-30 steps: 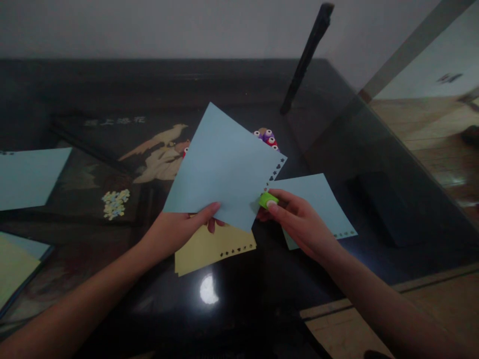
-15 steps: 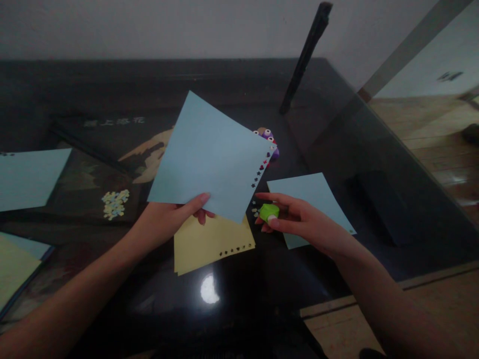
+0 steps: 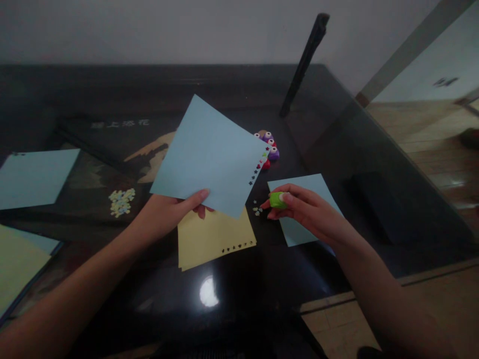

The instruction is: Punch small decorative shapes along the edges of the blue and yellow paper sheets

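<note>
Between green punch (image 3: 276,200) and punched edge of blue sheet (image 3: 211,159), open gap.

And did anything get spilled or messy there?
A little, yes. A few tiny pale bits lie loose on the dark table, just left of the right hand with the green punch. They look stray because many more bits sit together in a pile farther left.

Premises apparently a home room: glossy dark table (image 3: 322,149) centrally, plain wall (image 3: 187,35) at twelve o'clock, plank-look floor (image 3: 430,144) at three o'clock.
</note>
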Action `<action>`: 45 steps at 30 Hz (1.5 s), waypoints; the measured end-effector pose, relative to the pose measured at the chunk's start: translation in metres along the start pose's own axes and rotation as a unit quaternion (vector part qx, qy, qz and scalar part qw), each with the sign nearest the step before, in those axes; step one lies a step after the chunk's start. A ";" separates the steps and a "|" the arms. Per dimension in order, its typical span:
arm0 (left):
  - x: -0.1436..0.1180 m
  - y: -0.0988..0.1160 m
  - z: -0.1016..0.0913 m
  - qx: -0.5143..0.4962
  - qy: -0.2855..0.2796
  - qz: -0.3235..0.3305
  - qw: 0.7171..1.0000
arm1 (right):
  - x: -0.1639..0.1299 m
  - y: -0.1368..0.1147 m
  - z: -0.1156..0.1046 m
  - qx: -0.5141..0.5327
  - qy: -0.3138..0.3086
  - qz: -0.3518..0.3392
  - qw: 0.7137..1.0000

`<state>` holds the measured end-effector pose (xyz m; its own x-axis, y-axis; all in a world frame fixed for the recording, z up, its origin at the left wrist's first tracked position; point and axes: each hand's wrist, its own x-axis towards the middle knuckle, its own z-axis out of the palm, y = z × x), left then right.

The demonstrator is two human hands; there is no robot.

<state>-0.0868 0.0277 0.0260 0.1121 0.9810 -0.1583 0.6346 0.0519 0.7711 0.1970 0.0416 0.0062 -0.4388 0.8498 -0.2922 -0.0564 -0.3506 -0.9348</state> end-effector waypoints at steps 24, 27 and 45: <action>-0.001 0.003 -0.014 -0.104 0.015 0.005 0.995 | 0.016 0.006 0.002 0.010 0.103 -0.068 0.992; 0.001 -0.002 -0.014 -0.174 0.036 -0.005 0.984 | 0.019 0.002 -0.004 -0.039 0.157 -0.105 0.981; 0.002 -0.008 -0.016 -0.213 0.012 0.008 0.977 | 0.095 0.005 -0.060 -0.419 0.234 -0.202 0.854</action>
<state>-0.1043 0.0327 0.0293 0.0977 0.9862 -0.1337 0.2572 0.1048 0.9606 0.2089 0.1441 -0.0387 -0.1172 0.9677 0.2232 0.6287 0.2463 -0.7376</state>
